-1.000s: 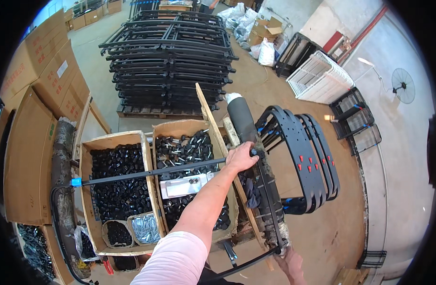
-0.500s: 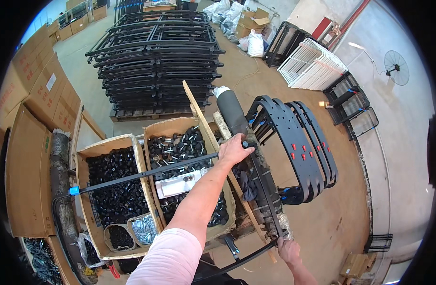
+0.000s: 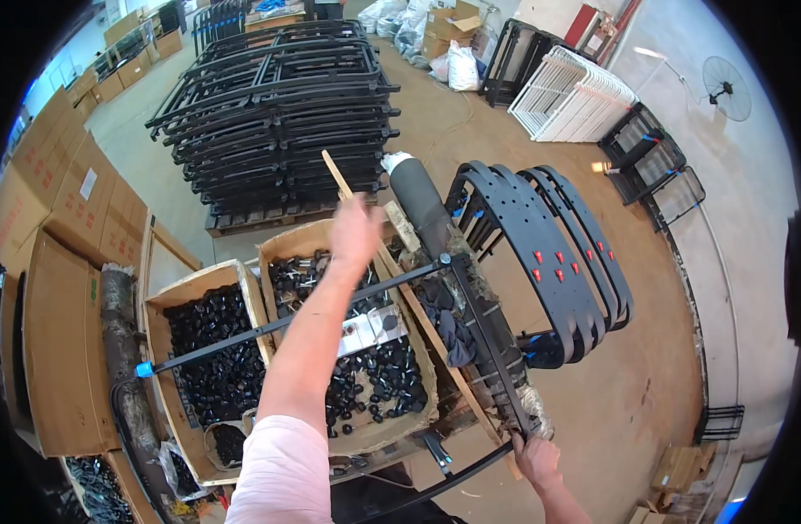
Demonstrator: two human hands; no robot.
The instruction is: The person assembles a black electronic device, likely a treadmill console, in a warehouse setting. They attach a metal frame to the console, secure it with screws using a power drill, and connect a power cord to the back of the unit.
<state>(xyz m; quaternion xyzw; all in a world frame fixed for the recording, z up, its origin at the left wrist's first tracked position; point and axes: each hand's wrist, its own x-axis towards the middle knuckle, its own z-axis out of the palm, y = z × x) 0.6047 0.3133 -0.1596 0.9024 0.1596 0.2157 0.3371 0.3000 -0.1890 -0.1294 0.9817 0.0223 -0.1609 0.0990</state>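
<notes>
My left hand (image 3: 358, 232), smeared by motion, is above the far edge of a cardboard box of black knobs with bolts (image 3: 378, 367), near a wooden strip (image 3: 335, 175). Its fingers are too blurred to read. My right hand (image 3: 537, 458) is closed around the near corner of a black metal tube frame (image 3: 489, 349). One bar of the frame crosses both boxes to a blue end piece (image 3: 144, 369) at the left. A round knob (image 3: 445, 259) sits at the far corner. The frame lies over a padded dark roller (image 3: 418, 196).
A second box (image 3: 156, 384) of black caps stands left of the knobs, and a white tray (image 3: 370, 330) lies among them. Behind are stacked black frames (image 3: 278, 122). Curved black panels (image 3: 531, 236) stand to the right, cartons (image 3: 47, 306) at the left.
My left hand has let go of the frame's far corner and moved left over the knob box. My right hand stays on the near corner. The view has shifted slightly.
</notes>
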